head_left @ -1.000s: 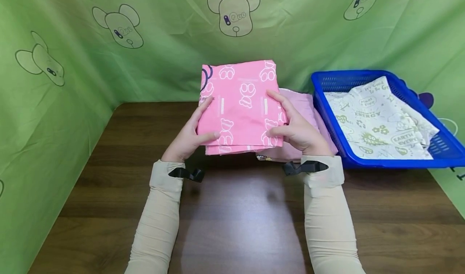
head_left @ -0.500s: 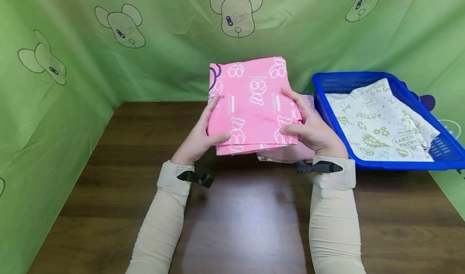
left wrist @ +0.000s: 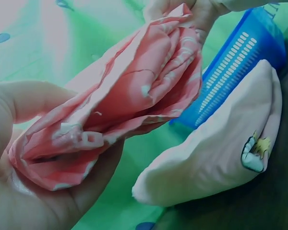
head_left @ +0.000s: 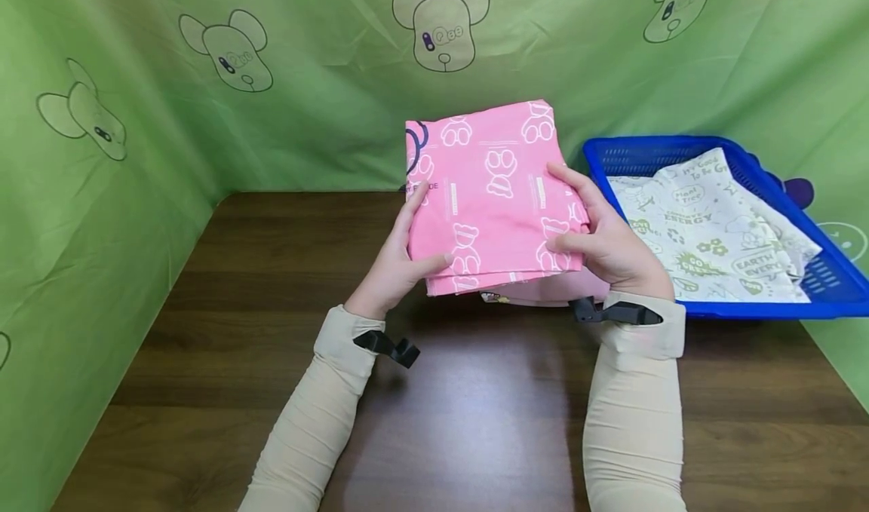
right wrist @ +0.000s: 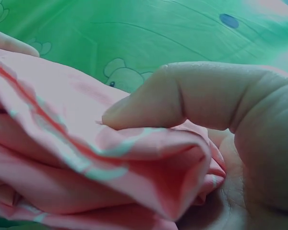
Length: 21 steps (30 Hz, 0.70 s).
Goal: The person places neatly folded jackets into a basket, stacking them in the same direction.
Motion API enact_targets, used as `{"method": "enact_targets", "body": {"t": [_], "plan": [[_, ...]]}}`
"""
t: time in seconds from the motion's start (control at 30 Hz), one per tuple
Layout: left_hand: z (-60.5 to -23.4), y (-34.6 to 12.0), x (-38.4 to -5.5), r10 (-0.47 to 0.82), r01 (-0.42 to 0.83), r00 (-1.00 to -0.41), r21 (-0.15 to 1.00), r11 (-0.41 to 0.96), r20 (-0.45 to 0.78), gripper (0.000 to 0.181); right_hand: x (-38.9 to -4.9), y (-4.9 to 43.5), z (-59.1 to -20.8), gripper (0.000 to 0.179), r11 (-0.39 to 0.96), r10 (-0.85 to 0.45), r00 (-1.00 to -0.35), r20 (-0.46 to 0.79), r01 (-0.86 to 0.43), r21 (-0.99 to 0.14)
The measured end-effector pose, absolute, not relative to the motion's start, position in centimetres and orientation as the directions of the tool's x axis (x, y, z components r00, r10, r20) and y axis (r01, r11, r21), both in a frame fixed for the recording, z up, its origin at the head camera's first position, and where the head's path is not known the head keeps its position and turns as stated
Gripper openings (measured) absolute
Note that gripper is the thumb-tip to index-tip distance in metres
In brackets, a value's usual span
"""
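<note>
A folded pink cloth (head_left: 495, 203) with white bear outlines is held up off the table between both hands. My left hand (head_left: 390, 271) grips its left edge, thumb on the front face. On the right edge my right hand (head_left: 614, 240) pinches it, thumb in front and the other fingers mostly behind. Seen from the left wrist, the underside of the pink cloth (left wrist: 129, 91) shows several loose layers. Below and behind it lies a folded pale pink cloth (left wrist: 211, 143) with a small printed figure, mostly hidden in the head view.
A blue plastic basket (head_left: 747, 308) stands at the right, holding white printed cloth (head_left: 706, 233). Its left wall is close to my right hand. A green curtain (head_left: 326, 120) with bear prints hangs behind the brown wooden table (head_left: 204, 331).
Both hands have moved to the right with the pink cloth, which now covers more of the pale pink cloth. The cloth tilts slightly more. Basket and its contents stay put.
</note>
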<state>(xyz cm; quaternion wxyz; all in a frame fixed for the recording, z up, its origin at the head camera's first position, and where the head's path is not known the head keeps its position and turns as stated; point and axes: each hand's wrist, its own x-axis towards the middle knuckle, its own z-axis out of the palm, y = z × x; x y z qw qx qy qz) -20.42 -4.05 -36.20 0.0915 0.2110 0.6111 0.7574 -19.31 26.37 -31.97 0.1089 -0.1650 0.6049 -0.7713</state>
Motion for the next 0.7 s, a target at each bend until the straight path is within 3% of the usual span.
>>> {"method": "enact_targets", "body": {"t": [0.4,0.7], "plan": [[-36.0,-1.9,-20.1,0.4,0.133,-0.884,0.951,-0.281,0.242,0.101,-18.2,27.9,-31.6,0.096,-0.296,-0.307,-0.946,0.108,-0.013,-0.955],[-35.1,1.0,-20.5,0.354,0.154,-0.895,0.933,-0.324,0.271,0.1,-18.1,29.2,-31.4,0.078,-0.583,-0.22,-0.94,0.261,-0.087,-0.808]]}}
